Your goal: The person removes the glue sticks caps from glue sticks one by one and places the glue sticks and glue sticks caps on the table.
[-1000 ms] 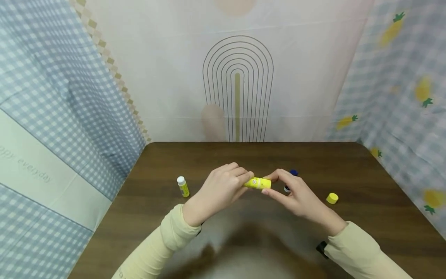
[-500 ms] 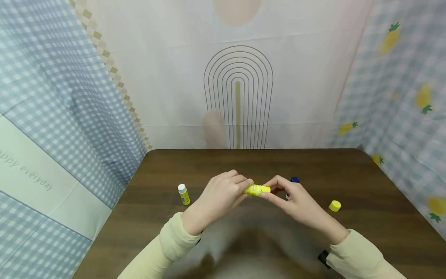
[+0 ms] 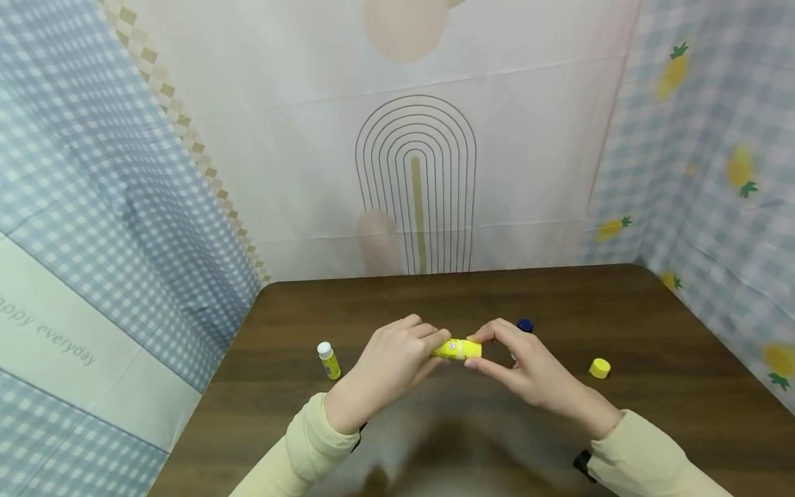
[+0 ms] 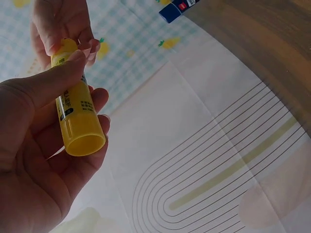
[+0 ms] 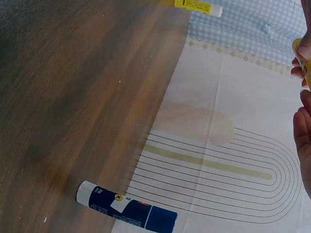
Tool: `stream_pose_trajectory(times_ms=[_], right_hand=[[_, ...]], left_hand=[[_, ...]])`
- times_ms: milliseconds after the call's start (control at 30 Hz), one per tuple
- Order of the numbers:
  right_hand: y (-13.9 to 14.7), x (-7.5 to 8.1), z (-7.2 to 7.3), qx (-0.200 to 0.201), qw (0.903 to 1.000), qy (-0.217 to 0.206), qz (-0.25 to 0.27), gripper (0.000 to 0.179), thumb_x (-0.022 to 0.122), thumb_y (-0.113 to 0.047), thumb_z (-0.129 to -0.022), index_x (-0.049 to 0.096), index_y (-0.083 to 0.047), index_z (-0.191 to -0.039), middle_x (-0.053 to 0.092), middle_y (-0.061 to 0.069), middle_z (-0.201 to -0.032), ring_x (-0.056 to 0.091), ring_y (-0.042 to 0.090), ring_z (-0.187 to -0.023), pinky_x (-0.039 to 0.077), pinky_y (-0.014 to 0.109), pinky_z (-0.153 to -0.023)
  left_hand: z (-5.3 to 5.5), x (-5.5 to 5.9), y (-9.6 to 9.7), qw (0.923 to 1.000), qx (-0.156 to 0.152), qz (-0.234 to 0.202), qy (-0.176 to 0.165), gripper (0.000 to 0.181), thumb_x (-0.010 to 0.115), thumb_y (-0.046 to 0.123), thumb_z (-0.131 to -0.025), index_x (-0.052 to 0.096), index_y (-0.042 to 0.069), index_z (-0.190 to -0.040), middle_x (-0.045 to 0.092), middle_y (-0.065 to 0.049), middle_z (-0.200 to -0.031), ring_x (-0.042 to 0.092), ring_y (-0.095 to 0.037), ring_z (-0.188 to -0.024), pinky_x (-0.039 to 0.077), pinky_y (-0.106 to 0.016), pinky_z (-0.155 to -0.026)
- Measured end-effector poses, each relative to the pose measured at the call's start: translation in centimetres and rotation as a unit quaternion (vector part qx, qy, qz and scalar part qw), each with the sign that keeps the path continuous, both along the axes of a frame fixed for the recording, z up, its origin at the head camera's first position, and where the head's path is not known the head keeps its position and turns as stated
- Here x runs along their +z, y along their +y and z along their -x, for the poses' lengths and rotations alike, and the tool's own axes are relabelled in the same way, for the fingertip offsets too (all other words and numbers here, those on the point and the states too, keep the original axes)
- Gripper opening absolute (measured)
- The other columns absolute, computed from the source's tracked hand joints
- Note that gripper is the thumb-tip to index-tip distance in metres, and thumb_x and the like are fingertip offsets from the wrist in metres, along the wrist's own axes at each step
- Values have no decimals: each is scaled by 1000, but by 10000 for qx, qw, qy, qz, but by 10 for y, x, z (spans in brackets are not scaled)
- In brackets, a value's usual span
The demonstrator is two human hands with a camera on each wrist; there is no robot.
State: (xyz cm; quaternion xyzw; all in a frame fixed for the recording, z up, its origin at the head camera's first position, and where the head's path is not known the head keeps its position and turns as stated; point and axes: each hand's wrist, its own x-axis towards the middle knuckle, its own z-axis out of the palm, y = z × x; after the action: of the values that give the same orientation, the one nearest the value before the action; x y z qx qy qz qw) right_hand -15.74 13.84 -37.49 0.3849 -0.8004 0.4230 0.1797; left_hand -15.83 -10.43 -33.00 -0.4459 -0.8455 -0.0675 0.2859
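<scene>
A yellow glue stick (image 3: 452, 348) is held level above the table, its printed label showing. Around its body curls my left hand (image 3: 404, 355), thumb along the side in the left wrist view, where the near end of the tube (image 4: 83, 141) looks like a hollow rim. My right hand (image 3: 528, 362) pinches the other end between thumb and fingers. Behind the right hand stands a blue glue stick (image 5: 131, 208), mostly hidden in the head view. A loose yellow cap (image 3: 600, 368) sits on the table to the right.
Another yellow glue stick (image 3: 330, 361), white end up, stands left of my left hand. The brown wooden table (image 3: 385, 300) meets a pale cloth backdrop (image 3: 298, 172) at its far edge. Checked cloths (image 3: 81, 207) hang on both sides.
The head view has tilted slightly, shifting the scene downward. Both hands keep hold of the yellow glue stick, nearly unmoved.
</scene>
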Motion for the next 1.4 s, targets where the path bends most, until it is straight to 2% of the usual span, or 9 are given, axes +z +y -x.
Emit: stream_pose_trajectory(times_ms=[133, 300, 467, 600, 733, 967, 1100, 1233, 1400], right_hand=[[1, 1, 1, -144, 9998, -146, -44, 30, 80, -12, -88, 64, -23, -111, 66, -12, -102, 62, 8, -90, 51, 24, -66], [4, 5, -1, -557, 9944, -899, -70, 21, 72, -19, -95, 65, -23, -114, 68, -12, -93, 62, 7, -83, 47, 26, -60], [5, 4, -4, -406, 9915, -1240, -9, 16, 71, -20, -96, 65, -24, -111, 70, -9, -91, 63, 9, -79, 44, 26, -59], [5, 3, -4, -237, 9943, -1037, 70, 18, 71, -19, -96, 64, -26, -111, 69, -9, -92, 62, 9, -78, 41, 25, -54], [5, 2, -4, -202, 9982, -545, 117, 24, 73, -12, -93, 64, -26, -111, 68, -11, -94, 59, 7, -77, 37, 24, -50], [4, -1, -2, -90, 9998, 177, 79, 38, 80, -3, -85, 64, -21, -114, 65, -11, -110, 62, 8, -98, 52, 22, -82], [3, 0, 0, -136, 9997, 190, -23, 36, 80, -7, -86, 64, -21, -114, 66, -12, -107, 61, 7, -93, 51, 22, -78], [3, 2, 1, -448, 9982, -364, -158, 27, 75, -15, -92, 64, -23, -116, 67, -14, -99, 60, 6, -86, 47, 24, -65], [3, 5, 2, -636, 9888, -1344, -130, 13, 68, -25, -98, 66, -22, -111, 70, -12, -92, 66, 12, -82, 50, 28, -65]], left_hand=[[-2, 0, -1, 9999, 47, -19, -90, 31, 87, 25, -80, 75, 13, -106, 73, 6, -93, 59, -11, -80, 52, -23, -70], [-2, 1, 2, 9998, 37, -171, -23, 32, 88, 23, -80, 75, 11, -106, 73, 4, -95, 59, -12, -81, 52, -24, -71], [-3, 0, 4, 9998, 5, -183, -16, 32, 88, 23, -80, 75, 11, -106, 73, 5, -95, 59, -11, -80, 52, -23, -70], [-4, -1, 5, 9998, -18, -182, 8, 31, 87, 24, -81, 75, 11, -107, 73, 5, -95, 58, -11, -79, 51, -22, -70], [-4, -1, 5, 9998, -50, -215, -2, 31, 87, 24, -81, 75, 11, -106, 73, 5, -95, 57, -11, -79, 50, -22, -70], [-2, -2, 3, 9995, -27, -228, -223, 31, 86, 27, -82, 75, 12, -107, 73, 6, -96, 60, -11, -81, 52, -23, -70], [-1, -3, 1, 9992, 22, -189, -346, 31, 85, 27, -82, 75, 13, -108, 73, 6, -96, 60, -11, -81, 53, -23, -69], [0, -4, 0, 9989, 69, -245, -387, 32, 86, 26, -82, 75, 12, -108, 73, 5, -96, 60, -11, -81, 53, -23, -68], [1, -5, 0, 9986, 31, -342, -408, 32, 87, 24, -80, 75, 12, -107, 73, 5, -95, 59, -12, -80, 53, -23, -68]])
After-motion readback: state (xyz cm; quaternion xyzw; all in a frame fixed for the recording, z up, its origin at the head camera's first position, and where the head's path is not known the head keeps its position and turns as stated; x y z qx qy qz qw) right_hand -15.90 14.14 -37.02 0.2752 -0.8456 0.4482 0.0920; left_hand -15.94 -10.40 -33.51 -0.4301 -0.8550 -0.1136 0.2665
